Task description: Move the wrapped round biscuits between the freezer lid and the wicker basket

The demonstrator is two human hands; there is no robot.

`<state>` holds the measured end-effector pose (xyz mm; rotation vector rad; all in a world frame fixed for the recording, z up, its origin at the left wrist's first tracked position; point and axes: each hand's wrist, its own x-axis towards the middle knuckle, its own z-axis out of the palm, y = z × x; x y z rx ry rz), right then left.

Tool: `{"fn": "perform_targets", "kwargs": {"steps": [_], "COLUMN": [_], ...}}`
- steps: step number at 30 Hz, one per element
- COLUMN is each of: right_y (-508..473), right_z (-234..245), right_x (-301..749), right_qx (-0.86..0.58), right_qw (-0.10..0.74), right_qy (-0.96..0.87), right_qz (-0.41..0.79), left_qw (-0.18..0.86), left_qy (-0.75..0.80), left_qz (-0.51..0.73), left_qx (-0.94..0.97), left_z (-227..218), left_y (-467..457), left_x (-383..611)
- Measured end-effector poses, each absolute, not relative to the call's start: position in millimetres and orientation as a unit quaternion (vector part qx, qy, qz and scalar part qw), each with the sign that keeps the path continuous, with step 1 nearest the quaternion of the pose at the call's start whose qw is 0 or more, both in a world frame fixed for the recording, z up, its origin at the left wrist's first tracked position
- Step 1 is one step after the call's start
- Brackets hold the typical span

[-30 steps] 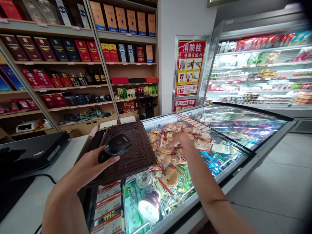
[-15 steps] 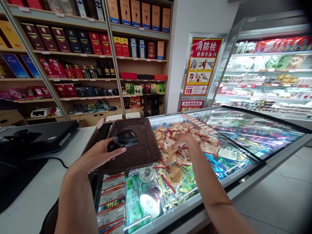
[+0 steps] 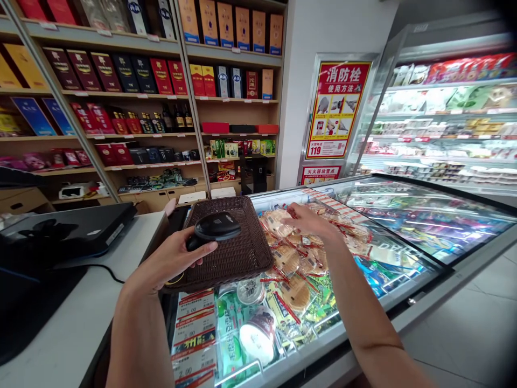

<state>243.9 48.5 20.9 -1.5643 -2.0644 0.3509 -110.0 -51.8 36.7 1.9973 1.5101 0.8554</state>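
My left hand (image 3: 177, 256) is wrapped round the handle of a black handheld barcode scanner (image 3: 217, 226), its head over a brown woven basket (image 3: 226, 258). That basket stands on the glass freezer top, and its inside shows only weave. To its right my right hand (image 3: 305, 220) is closed at the edge of a clear packet of a round, flat biscuit (image 3: 278, 222), at the far left of a pile. More such packets (image 3: 297, 291) with red-edged wrappers lie spread on the glass around and below the hand. The right fingertips are partly hidden.
Under the glass of the chest freezer (image 3: 440, 275) are ice-cream tubs (image 3: 258, 334) and coloured packs. Price labels (image 3: 194, 339) line its near left. A white counter (image 3: 92, 302) with a black device (image 3: 72, 229) and cable is at left. Shelves of boxes (image 3: 137, 73) stand behind.
My right hand has moved up and slightly left, and a biscuit packet at its fingers has shifted with it. My left hand still holds the scanner over the basket; the view has shifted slightly.
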Motion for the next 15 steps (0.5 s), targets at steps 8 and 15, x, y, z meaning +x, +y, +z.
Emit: {"fn": "perform_targets", "kwargs": {"steps": [8,15], "right_y": [45,46], "right_z": [14,5], "right_x": [192,183], "right_qx": [-0.521,-0.494], "right_qw": [0.381,0.403], "right_qy": [-0.721,-0.712], "right_qz": [0.252,0.293], "left_qw": [0.261,0.238], "left_qy": [0.529,0.547], "left_qz": [0.357,0.374], "left_qx": [0.724,0.710], "left_z": [37,33], "left_y": [-47,-40], "left_x": [-89,-85]}}
